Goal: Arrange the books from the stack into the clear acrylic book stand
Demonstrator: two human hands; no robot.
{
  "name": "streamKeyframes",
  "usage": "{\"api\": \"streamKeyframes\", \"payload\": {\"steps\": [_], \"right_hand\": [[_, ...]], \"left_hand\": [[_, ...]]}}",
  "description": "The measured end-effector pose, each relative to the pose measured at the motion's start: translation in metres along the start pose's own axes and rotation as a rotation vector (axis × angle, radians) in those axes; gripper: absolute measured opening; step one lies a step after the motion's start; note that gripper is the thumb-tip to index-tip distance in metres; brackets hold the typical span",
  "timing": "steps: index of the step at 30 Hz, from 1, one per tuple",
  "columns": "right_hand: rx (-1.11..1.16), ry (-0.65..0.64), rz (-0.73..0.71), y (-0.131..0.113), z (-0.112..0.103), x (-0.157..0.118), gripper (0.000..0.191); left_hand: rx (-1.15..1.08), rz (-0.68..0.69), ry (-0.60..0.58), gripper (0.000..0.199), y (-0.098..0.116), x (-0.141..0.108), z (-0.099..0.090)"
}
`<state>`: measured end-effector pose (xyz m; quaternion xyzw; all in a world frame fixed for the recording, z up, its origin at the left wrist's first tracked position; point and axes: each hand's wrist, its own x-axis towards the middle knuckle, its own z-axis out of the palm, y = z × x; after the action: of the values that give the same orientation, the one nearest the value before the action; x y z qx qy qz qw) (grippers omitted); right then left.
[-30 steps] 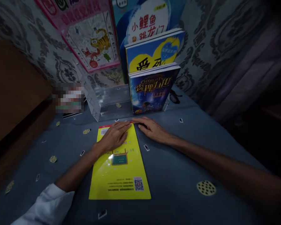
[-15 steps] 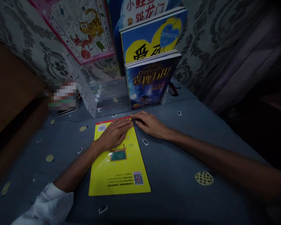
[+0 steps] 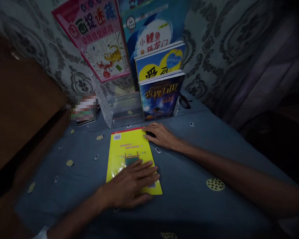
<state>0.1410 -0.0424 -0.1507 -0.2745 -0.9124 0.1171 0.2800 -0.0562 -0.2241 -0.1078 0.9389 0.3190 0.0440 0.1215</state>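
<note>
A thin yellow book (image 3: 118, 152) with a red strip along its far edge lies flat on the cloth. Its barcode is at the far left corner and a small chalkboard picture is partly covered. My left hand (image 3: 131, 184) rests over the near part of the cover, fingers spread toward the right edge. At the far right corner, my right hand (image 3: 161, 135) touches the book with its fingertips. Those fingers are stretched out, thumb apart from them.
Behind the book stands a clear acrylic rack (image 3: 109, 116) holding a dark blue book (image 3: 160, 99), a blue-and-yellow book (image 3: 149, 68) and a pink book (image 3: 89, 36). Glasses (image 3: 185, 102) lie right of it. A blurred-out stack (image 3: 84, 108) and a brown wooden panel (image 3: 22, 99) are at left.
My left hand has slid from the far edge of the yellow book to its near end. The right hand stays at the far right corner. The view has tilted up.
</note>
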Motion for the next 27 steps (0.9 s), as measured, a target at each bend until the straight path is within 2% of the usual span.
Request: {"api": "streamKeyframes", "payload": {"steps": [4, 8, 12, 17, 21, 24, 27], "right_hand": [[-0.029, -0.017, -0.023, -0.002, -0.002, 0.001, 0.032], [-0.106, -0.048, -0.015, -0.006, -0.004, 0.000, 0.031], [-0.203, -0.046, -0.032, -0.023, -0.002, 0.007, 0.026], [-0.027, -0.209, -0.177, -0.054, 0.026, 0.046, 0.029], [0.032, -0.288, -0.131, -0.072, 0.055, 0.080, 0.046], [0.068, -0.337, -0.177, -0.083, 0.065, 0.088, 0.049], [0.141, -0.410, -0.275, -0.096, 0.063, 0.078, 0.048]], "left_hand": [[-0.010, -0.020, 0.020, 0.049, 0.012, -0.011, 0.005], [0.003, -0.019, 0.045, 0.047, 0.012, -0.012, 0.008], [0.017, -0.004, 0.090, 0.046, 0.009, -0.013, 0.012], [0.020, 0.004, 0.123, 0.042, 0.008, -0.014, 0.015], [0.045, 0.029, 0.148, 0.040, 0.008, -0.015, 0.016], [0.085, 0.045, 0.170, 0.039, 0.007, -0.015, 0.018], [0.135, 0.064, 0.184, 0.037, 0.003, -0.014, 0.021]]}}
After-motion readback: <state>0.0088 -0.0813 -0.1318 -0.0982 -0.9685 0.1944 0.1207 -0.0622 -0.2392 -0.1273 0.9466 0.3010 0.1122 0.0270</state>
